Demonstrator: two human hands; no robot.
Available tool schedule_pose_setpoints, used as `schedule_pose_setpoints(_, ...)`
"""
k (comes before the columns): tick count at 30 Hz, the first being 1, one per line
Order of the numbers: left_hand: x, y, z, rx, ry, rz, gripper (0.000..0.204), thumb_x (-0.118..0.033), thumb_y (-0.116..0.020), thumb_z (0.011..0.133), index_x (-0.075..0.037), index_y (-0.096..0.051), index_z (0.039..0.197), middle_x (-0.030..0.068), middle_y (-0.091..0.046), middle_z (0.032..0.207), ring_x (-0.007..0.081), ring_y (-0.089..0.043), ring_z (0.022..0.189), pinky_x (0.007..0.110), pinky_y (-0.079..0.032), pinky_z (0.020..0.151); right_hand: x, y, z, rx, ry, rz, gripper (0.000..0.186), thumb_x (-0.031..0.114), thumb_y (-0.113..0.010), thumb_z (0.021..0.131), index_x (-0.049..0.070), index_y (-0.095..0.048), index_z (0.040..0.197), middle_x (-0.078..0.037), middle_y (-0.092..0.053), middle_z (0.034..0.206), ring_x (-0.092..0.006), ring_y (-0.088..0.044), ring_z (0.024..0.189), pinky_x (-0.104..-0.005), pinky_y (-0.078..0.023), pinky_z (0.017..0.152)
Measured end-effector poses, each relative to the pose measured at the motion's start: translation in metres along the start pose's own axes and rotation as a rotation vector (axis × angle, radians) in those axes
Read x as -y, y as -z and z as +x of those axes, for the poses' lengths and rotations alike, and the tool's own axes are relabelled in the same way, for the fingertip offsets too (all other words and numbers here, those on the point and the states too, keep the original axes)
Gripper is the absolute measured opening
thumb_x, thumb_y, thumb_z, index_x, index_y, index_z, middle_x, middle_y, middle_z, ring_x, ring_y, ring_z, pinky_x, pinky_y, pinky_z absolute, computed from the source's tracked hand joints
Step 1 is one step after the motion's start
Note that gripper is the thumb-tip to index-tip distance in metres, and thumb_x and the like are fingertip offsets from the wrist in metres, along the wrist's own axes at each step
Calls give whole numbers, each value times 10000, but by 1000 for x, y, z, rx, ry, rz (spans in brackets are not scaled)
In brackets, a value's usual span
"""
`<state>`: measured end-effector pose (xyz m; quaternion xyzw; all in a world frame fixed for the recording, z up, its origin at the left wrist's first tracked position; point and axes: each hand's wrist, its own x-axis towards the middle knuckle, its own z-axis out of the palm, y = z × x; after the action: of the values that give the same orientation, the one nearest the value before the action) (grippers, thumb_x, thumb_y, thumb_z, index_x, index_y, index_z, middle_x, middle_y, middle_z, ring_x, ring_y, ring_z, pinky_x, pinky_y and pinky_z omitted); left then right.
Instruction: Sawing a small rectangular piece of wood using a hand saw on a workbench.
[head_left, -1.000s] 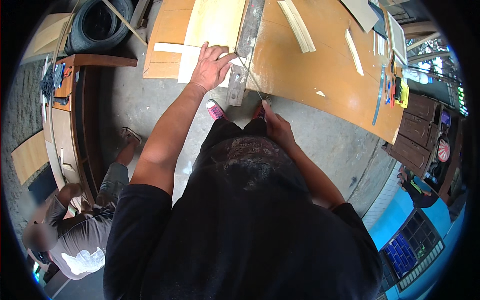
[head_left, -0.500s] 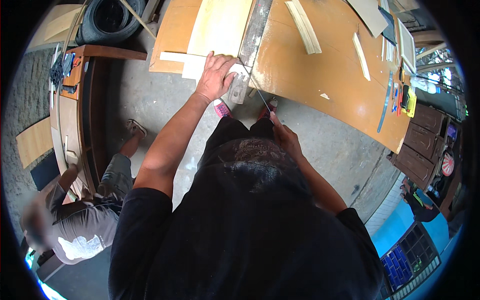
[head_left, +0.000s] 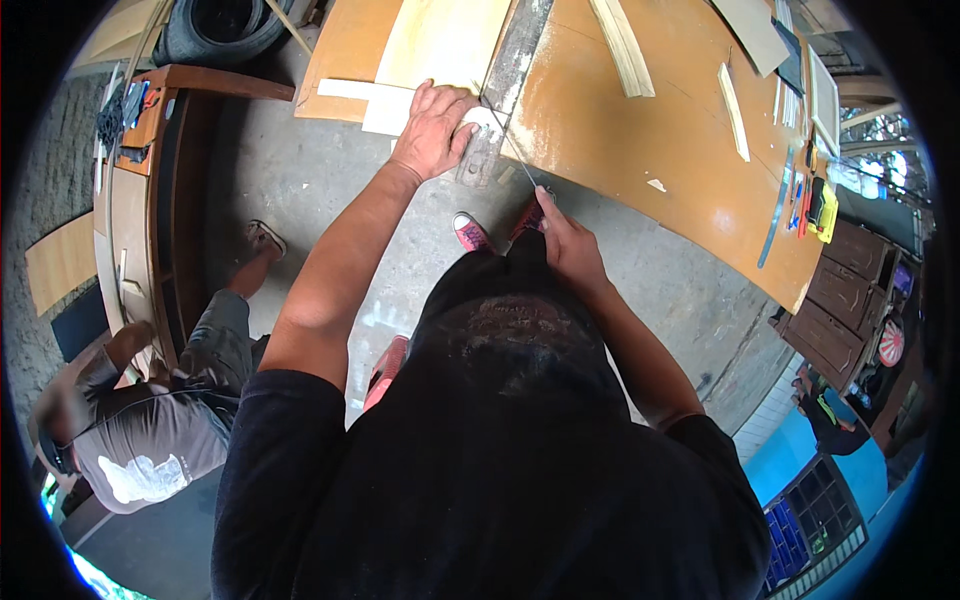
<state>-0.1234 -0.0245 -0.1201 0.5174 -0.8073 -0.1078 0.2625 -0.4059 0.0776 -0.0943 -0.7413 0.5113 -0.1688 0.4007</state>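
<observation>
My left hand (head_left: 437,130) presses down on a pale wooden strip (head_left: 384,112) at the bench's near edge, its fingers bent over the wood and its thumb apart. To the right of the fingers, the strip's end lies across a worn, dusty beam (head_left: 520,55). My right hand (head_left: 572,245) is closed round the handle of a saw, hidden in the grip. The thin dark saw blade (head_left: 516,150) shows nearly edge-on and slants up left to the wood beside my left hand. A large light board (head_left: 440,40) lies just beyond that hand.
On the brown tabletop (head_left: 690,190) to the right are wooden strips (head_left: 625,55) and several hand tools (head_left: 815,205). A co-worker (head_left: 150,440) bends over a wooden cabinet (head_left: 190,180) at left. Old tyres (head_left: 215,30) stand at the far left.
My right hand has moved forward and up, driving the saw farther toward the wood. The left hand stays on the strip. My feet have shifted, one now back at left.
</observation>
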Motion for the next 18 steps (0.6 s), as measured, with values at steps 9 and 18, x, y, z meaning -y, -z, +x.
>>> schedule_pose_setpoints(9, 2, -3, -4, -40, 27, -1, 322, -199, -632, 879, -83, -618, 1178, 118, -564, 1167, 296, -500, 1193, 504, -231, 1172, -4, -4, -38, -8, -66, -61, 492, 83, -504, 971, 133, -454, 1458, -234, -668, 936, -394, -669, 846, -418, -539, 774)
schedule_pose_setpoints(18, 3, -3, 0, -12, 9, -13, 329, -187, -643, 859, -78, -617, 1169, 120, -567, 1179, 302, -503, 1195, 499, -234, 1166, 7, -7, 19, -55, 23, -51, 491, 105, -511, 965, 167, -464, 1449, -240, -658, 935, -436, -638, 855, -479, -527, 754)
